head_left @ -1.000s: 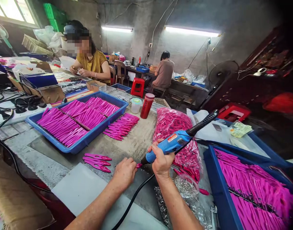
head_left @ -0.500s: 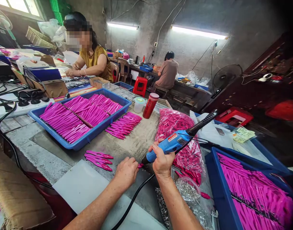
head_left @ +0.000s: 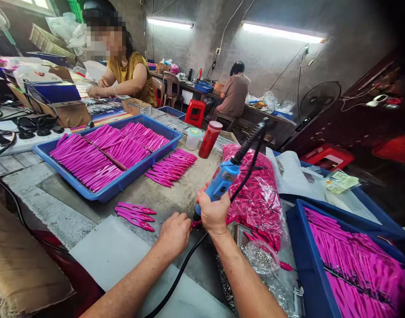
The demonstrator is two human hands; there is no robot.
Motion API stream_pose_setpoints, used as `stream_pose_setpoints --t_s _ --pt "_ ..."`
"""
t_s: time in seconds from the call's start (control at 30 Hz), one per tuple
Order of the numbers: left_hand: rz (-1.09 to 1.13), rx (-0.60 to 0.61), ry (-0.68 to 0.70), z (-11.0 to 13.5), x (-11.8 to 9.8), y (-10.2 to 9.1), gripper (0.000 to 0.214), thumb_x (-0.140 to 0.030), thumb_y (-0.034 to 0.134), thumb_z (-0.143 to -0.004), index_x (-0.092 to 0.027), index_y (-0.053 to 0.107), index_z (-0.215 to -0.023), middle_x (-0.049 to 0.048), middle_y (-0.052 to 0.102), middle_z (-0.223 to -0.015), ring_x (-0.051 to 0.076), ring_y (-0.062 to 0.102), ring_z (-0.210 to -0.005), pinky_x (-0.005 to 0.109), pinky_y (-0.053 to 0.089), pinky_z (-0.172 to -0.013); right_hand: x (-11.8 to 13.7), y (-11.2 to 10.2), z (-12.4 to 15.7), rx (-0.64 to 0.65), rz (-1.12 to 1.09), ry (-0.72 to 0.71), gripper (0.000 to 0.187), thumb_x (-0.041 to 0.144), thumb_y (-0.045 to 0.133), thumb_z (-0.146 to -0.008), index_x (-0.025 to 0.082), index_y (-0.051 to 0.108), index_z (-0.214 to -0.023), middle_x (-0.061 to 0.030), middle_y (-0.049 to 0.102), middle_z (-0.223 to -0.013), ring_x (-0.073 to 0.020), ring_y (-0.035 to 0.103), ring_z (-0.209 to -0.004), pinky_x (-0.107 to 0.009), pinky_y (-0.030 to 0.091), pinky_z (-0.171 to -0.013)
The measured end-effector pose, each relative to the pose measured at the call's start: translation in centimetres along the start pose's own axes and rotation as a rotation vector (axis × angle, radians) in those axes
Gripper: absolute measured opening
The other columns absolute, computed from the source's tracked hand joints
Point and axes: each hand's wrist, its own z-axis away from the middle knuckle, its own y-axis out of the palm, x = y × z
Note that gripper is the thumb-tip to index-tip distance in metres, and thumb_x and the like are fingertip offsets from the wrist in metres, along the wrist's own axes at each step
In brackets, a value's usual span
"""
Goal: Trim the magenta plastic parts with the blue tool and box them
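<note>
My right hand (head_left: 214, 211) is closed round a blue electric screwdriver (head_left: 221, 180) with a black cord, its tip slanting down to the table. That tip meets the end of a small magenta piece (head_left: 195, 224), which my left hand (head_left: 174, 235) pinches; most of the piece is hidden by the fingers. To the left lies a little group of magenta tweezer-like pieces (head_left: 136, 215). A longer row of the same pieces (head_left: 171, 168) sits further back. Close to my right forearm are an open bag of small metal screws (head_left: 260, 258) and a plastic bag full of magenta parts (head_left: 251, 190).
A blue tray (head_left: 106, 201) of magenta pieces stands at left, another blue bin (head_left: 316, 274) at right. A red bottle (head_left: 210, 140) and a lidded cup (head_left: 193, 139) stand behind. One co-worker (head_left: 132, 79) sits across the table, another (head_left: 233, 95) at the back wall.
The screwdriver has tipped more upright, its cord end swinging left and up, with its tip still at the magenta piece. My left hand keeps its pinch. The whole view has shifted slightly.
</note>
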Motion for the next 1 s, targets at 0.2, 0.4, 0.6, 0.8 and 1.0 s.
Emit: stream_pose_setpoints --t_s 0.2,0.4,0.6,0.8,1.0 --pt "0.036 0.005 -0.004 -0.2 -0.1 0.1 0.022 -0.020 0.044 -0.089 -0.020 0.066 -0.087 0.0062 0.065 -0.094 0.021 0.055 -0.095 0.031 0.044 -0.077 -0.8 1.3 -0.9 0.103 0.127 -0.019 0.021 0.030 0.061 -0.060 0.020 0.049 -0.074 0.0063 0.048 -0.056 -0.0098 0.040 -0.046 -0.024 0.036 -0.046" --pt "0.034 -0.010 -0.005 0.0 0.0 0.1 0.021 -0.021 0.044 -0.089 -0.020 0.065 -0.086 0.0060 0.064 -0.094 0.021 0.055 -0.094 0.031 0.044 -0.077 -0.7 1.3 -1.1 0.095 0.132 -0.009 0.022 0.031 0.064 -0.060 0.019 0.051 -0.073 0.0063 0.049 -0.055 -0.0103 0.042 -0.047 -0.024 0.038 -0.047" --pt "-0.014 -0.056 0.024 0.3 -0.1 0.7 0.020 -0.017 0.043 -0.089 -0.020 0.062 -0.090 0.0071 0.063 -0.096 0.021 0.055 -0.095 0.031 0.046 -0.078 1.8 -2.0 1.1 -0.108 -0.142 -0.022 0.036 0.034 0.075 -0.055 0.017 0.052 -0.078 0.0041 0.055 -0.057 -0.0127 0.050 -0.045 -0.027 0.043 -0.047" --pt "-0.078 -0.088 0.068 0.9 0.0 0.2 0.021 -0.011 0.041 -0.088 -0.017 0.061 -0.092 0.0099 0.062 -0.096 0.023 0.054 -0.096 0.034 0.047 -0.077 2.8 -7.3 3.1 -0.294 -0.250 0.019 0.036 0.027 0.078 -0.052 0.016 0.057 -0.079 0.0020 0.058 -0.060 -0.0160 0.054 -0.047 -0.030 0.046 -0.048" --pt "-0.120 -0.194 0.066 3.9 4.7 -2.8 0.017 -0.017 0.042 -0.092 -0.019 0.059 -0.086 0.0054 0.060 -0.091 0.019 0.051 -0.090 0.031 0.040 -0.074 1.5 -10.2 3.6 -0.352 -0.336 0.095 0.029 0.025 0.076 -0.050 0.018 0.057 -0.071 0.0021 0.057 -0.058 -0.0156 0.053 -0.046 -0.031 0.047 -0.043"
